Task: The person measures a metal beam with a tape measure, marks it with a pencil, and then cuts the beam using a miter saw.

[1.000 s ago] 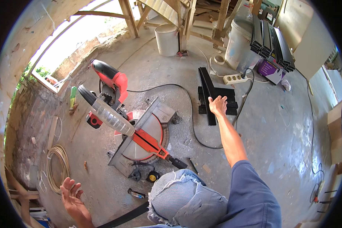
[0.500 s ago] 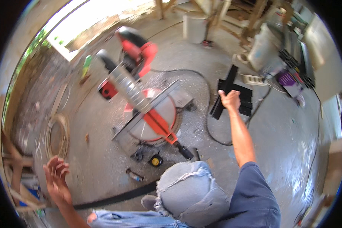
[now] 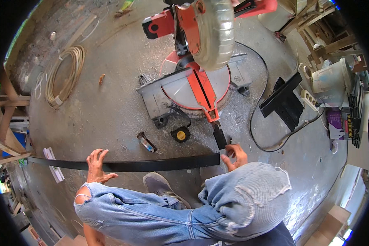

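Observation:
A long black strip [image 3: 160, 165] lies across the floor in front of my knees. My left hand [image 3: 97, 167] hovers at the strip over its left part, fingers apart and nothing held. At the strip's right end is my right hand [image 3: 235, 157], fingers bent with the thumb apart and no object visible between them; whether it touches the strip is unclear. Just beyond that hand is the black handle of a red and grey mitre saw [image 3: 204, 88]. A black and yellow tape measure [image 3: 180, 134] sits on the floor before the saw, with a small dark tool [image 3: 146, 142] left of it.
Short black pieces [image 3: 283, 102] are stacked right of the saw, beside a power strip [image 3: 309, 99]. A black cable [image 3: 266, 78] loops between them and the saw. A coiled hose [image 3: 65, 76] lies at far left; a white bucket [image 3: 332, 82] stands at right.
My right hand has left the stacked black pieces and come back to the strip's right end. My left hand is now over the strip. The view has shifted, showing more of my legs.

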`<state>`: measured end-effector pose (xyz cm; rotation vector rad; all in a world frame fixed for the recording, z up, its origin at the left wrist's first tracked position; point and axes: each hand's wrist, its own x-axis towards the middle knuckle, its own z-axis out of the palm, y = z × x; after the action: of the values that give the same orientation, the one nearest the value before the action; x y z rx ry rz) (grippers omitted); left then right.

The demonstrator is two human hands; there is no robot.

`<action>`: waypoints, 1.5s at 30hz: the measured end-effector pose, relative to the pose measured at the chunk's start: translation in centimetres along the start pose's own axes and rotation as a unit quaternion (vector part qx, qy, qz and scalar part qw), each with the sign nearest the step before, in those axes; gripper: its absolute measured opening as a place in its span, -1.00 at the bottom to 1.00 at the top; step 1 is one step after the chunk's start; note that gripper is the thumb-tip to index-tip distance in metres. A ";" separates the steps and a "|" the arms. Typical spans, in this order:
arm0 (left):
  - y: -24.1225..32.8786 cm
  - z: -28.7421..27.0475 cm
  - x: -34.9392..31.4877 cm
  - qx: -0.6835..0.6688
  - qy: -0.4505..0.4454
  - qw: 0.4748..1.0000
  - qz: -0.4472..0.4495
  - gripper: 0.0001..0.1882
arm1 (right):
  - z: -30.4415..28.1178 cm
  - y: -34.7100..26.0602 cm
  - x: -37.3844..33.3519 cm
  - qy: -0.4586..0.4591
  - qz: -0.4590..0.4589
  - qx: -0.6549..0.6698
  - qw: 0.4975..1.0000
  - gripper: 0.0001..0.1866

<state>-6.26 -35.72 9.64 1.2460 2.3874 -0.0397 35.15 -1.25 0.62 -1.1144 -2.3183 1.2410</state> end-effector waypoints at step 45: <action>4.9 -4.9 20.5 0.048 -0.036 0.990 0.129 -0.35 | -11.1 9.4 31.5 0.265 0.094 0.402 0.872 -0.79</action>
<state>-14.33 -15.88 6.77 1.5621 2.1669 -0.1191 25.26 31.70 -3.63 -1.1578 -1.1211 1.5034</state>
